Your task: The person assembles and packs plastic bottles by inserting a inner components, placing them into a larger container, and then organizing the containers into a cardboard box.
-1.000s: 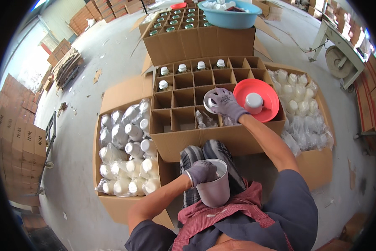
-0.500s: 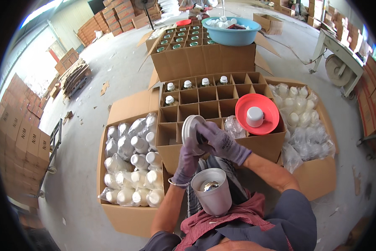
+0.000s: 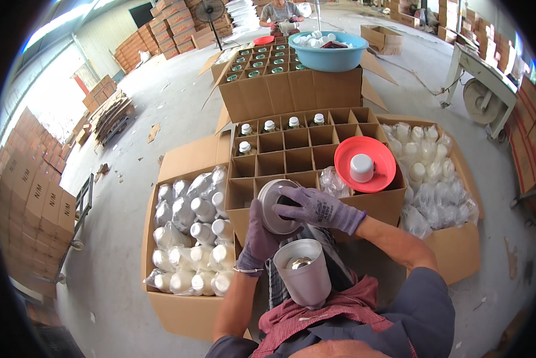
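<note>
A round white lid-like part (image 3: 270,206) is tilted above my lap, its rim gripped by my left hand (image 3: 259,235) in a grey-purple glove. At its centre, the gloved fingers of my right hand (image 3: 325,210) close on a dark round piece (image 3: 289,201), partly hidden by them. Upright between my thighs stands a pale grey cylindrical container (image 3: 307,283), open at the top, with a shiny silver piece (image 3: 301,262) inside. In front of me, a red bowl (image 3: 382,156) holding a white cup-shaped cap (image 3: 362,168) rests on a divided carton (image 3: 375,212).
Several white-capped bottles (image 3: 293,122) stand in the carton's far cells. Open boxes of plastic-wrapped white containers flank it, left (image 3: 178,319) and right (image 3: 453,256). Beyond are another divided carton (image 3: 286,98), a blue basin (image 3: 330,59) of white caps and a seated person (image 3: 278,15).
The round white part has moved slightly down and turned to show more of its face. My right hand has shifted right and down. The seated person shows more fully as the view tilted up.
</note>
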`<control>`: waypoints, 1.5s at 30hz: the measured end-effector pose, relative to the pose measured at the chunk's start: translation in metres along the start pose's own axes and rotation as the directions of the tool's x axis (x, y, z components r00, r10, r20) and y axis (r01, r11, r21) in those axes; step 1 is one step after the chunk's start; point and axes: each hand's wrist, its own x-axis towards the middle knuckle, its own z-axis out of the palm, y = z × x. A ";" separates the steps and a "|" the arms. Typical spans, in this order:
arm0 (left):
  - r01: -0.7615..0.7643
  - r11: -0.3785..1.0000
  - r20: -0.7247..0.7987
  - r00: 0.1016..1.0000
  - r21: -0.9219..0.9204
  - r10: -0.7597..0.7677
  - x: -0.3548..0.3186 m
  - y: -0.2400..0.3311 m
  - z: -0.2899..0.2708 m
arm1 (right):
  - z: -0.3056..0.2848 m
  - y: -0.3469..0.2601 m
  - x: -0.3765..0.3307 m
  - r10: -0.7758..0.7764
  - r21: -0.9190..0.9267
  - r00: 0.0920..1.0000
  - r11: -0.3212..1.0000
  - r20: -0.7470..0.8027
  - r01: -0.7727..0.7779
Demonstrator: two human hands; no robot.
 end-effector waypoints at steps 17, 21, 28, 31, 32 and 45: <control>-0.612 -0.100 0.619 0.762 0.784 0.191 -0.022 -0.008 -0.030 | 0.013 -0.022 -0.051 0.454 0.620 0.492 -0.188 0.743 -0.762; -0.371 0.163 0.383 0.923 0.914 -0.044 -0.048 -0.018 -0.052 | 0.030 -0.031 -0.079 0.646 0.627 0.504 0.051 0.573 -0.778; -0.510 0.086 0.517 0.845 0.856 -0.135 -0.046 -0.035 -0.052 | 0.028 -0.077 -0.049 0.541 0.685 0.625 0.117 0.563 -0.719; -0.551 0.068 0.554 0.817 0.832 -0.161 -0.045 -0.048 -0.064 | 0.049 -0.081 -0.064 0.551 0.554 0.691 0.427 0.467 -0.715; -0.512 0.028 0.510 0.847 0.859 -0.149 -0.052 -0.056 -0.065 | 0.066 -0.081 -0.077 0.479 0.604 0.678 0.327 0.557 -0.727; 0.171 0.894 -0.230 0.970 0.414 -0.079 -0.064 -0.135 -0.051 | -0.034 -0.105 -0.128 0.645 0.467 0.710 0.554 0.282 -0.689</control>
